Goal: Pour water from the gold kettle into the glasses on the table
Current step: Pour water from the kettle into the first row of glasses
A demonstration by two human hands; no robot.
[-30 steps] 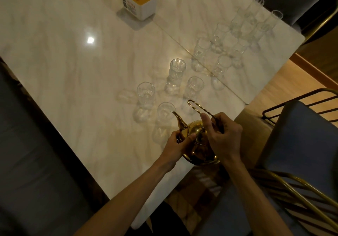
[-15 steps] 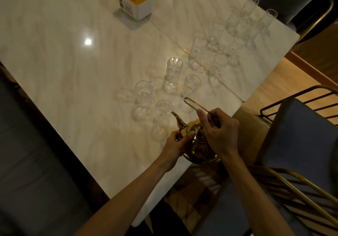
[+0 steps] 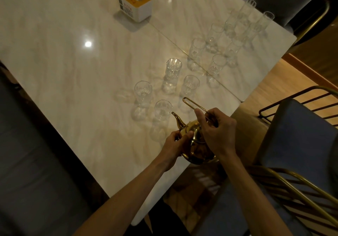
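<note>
While I watch from the head camera: both hands are on the kettle [image 3: 196,144] at the table's [image 3: 73,71] near edge.
Right hand [image 3: 217,135]: fingers pinched shut on the wire handle [image 3: 195,105], which slants up and away toward the glasses.
Left hand [image 3: 176,143]: fingers curled against the kettle's body, thumb near the lid; I judge it a steadying grip.
Spout [image 3: 177,119]: points away and left, its tip just beside the rim of the nearest glass [image 3: 162,110], not clearly over it.
Water: I cannot tell whether any is flowing.
Other glasses: three close behind, a larger cluster [image 3: 232,36] well apart to the far right.
Next move, my judgement: tip the kettle forward along the spout's line.
</note>
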